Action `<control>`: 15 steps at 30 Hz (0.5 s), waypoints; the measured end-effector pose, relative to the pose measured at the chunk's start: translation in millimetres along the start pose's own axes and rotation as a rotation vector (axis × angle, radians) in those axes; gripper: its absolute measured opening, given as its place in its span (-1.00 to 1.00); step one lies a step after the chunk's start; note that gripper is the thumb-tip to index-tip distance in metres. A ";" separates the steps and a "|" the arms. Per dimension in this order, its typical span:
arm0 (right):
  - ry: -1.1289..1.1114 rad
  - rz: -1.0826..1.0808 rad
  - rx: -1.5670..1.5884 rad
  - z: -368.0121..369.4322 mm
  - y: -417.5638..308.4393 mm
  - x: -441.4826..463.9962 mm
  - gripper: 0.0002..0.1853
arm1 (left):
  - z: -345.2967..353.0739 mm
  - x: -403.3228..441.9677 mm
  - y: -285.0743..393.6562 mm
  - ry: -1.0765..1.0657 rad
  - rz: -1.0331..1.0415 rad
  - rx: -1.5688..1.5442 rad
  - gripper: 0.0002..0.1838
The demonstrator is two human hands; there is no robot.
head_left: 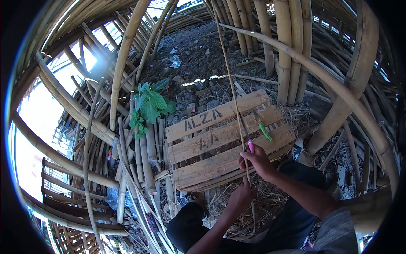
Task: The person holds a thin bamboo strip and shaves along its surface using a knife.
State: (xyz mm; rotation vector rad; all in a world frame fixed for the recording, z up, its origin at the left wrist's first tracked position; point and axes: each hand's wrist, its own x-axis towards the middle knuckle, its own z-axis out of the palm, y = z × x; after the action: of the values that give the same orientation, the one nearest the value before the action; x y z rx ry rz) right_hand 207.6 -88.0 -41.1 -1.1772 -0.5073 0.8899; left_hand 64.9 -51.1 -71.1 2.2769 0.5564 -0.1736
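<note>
A long thin bamboo strip (230,80) runs from the upper middle of the view down past both hands toward the straw on the ground. My left hand (241,197) is closed around its lower part. Just above, my right hand (259,161) is closed on a knife with a pink handle (251,146), its narrow dark blade lying along the strip. The right fingers also touch the strip. Behind the hands lies a slatted wooden crate (198,149) with dark stencilled letters. A bright green object (265,132) rests on its slats; its kind is unclear.
Bamboo poles (292,51) stand at the upper right, and one long curved pole (321,70) crosses that side. A leafy plant (151,103) grows left of the crate, above stacked bamboo pieces (149,156). Straw (270,207) and rubble (190,55) cover the ground.
</note>
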 end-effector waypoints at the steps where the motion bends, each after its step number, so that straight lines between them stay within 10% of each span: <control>1: 0.000 0.000 0.000 -0.2 -0.1 0.0 -0.83 | 1.1 0.4 -0.9 0.003 0.003 0.001 -0.45; 15: -0.009 0.003 -0.021 -0.9 2.5 -0.7 -0.87 | 1.6 0.1 -0.5 -0.010 0.009 -0.018 -0.45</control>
State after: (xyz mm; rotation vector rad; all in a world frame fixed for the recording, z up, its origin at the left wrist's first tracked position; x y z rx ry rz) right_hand 207.0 -88.7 -43.7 -1.1943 -0.5235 0.8946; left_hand 64.8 -51.9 -72.6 2.2598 0.5409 -0.1745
